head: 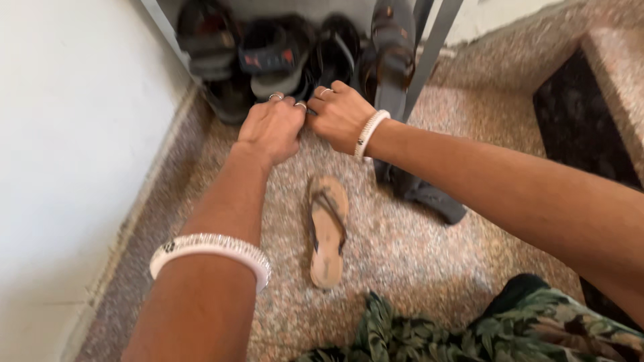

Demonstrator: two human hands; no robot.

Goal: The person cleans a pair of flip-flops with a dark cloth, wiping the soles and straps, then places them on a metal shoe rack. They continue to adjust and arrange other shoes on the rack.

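Flip-flop [327, 229] lengthwise, toe toward hands [305, 121]

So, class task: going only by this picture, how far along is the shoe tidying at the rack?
Looks done: several dark sandals sit packed in the rack's bottom row. In hand: the left hand and right hand meet at that row's front edge; what they pinch is hidden. Seemingly left: one tan flip-flop and a grey cloth lie on the speckled floor.
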